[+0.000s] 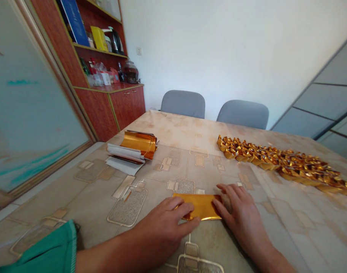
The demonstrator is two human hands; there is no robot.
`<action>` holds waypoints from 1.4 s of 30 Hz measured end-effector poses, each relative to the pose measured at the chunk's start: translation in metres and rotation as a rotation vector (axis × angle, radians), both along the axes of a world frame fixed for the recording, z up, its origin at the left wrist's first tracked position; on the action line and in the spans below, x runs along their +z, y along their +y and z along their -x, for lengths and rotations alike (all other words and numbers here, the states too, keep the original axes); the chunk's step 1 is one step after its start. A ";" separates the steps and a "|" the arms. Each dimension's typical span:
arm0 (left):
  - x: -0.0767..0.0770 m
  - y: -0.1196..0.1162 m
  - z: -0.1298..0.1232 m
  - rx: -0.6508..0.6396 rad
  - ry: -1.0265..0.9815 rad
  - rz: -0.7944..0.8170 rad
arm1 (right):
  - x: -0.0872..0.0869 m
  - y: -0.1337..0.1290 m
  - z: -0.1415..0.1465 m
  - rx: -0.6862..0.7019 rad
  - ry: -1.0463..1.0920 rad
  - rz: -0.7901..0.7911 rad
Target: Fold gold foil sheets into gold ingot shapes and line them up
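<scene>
A flat rectangular gold foil sheet (200, 206) lies on the patterned tablecloth (150, 189) between my two hands. My left hand (164, 229) grips its left end, with the fingers lying over the foil. My right hand (242, 216) has spread fingers, and its thumb touches the sheet's right end. Further up the table, a curled stack of gold foil (139, 145) rests on white paper sheets (120, 165). A long heap of folded gold foil pieces (284, 165) stretches across the right side.
A green cloth (39, 250) lies at the lower left, over the table's corner. Two grey chairs (183, 104) stand beyond the far edge. A red-brown cabinet (105, 87) with bottles and boxes stands at the far left, beside a glass door (31, 106).
</scene>
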State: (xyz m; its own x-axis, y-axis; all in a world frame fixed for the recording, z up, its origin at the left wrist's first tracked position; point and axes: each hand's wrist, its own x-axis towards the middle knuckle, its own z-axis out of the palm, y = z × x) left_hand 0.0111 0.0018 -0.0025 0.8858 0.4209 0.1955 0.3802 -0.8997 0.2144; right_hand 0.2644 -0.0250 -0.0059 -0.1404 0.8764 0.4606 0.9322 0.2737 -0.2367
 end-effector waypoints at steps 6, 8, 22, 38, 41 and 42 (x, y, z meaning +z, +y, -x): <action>0.001 0.002 -0.002 0.007 0.023 0.006 | 0.008 -0.026 0.032 0.365 -0.082 -0.098; 0.003 0.002 -0.003 0.006 0.022 0.008 | 0.003 -0.032 0.037 0.372 -0.115 -0.135; 0.010 0.004 0.004 -0.039 -0.059 -0.094 | 0.002 -0.047 0.001 0.257 -0.127 -0.085; 0.015 -0.005 0.033 0.068 0.032 -0.024 | 0.001 -0.043 0.012 0.204 -0.256 -0.073; 0.013 -0.006 0.027 0.068 0.061 -0.049 | 0.002 -0.041 0.023 0.171 -0.335 -0.126; 0.012 -0.006 0.026 0.064 0.063 -0.058 | 0.003 -0.040 0.026 0.183 -0.347 -0.133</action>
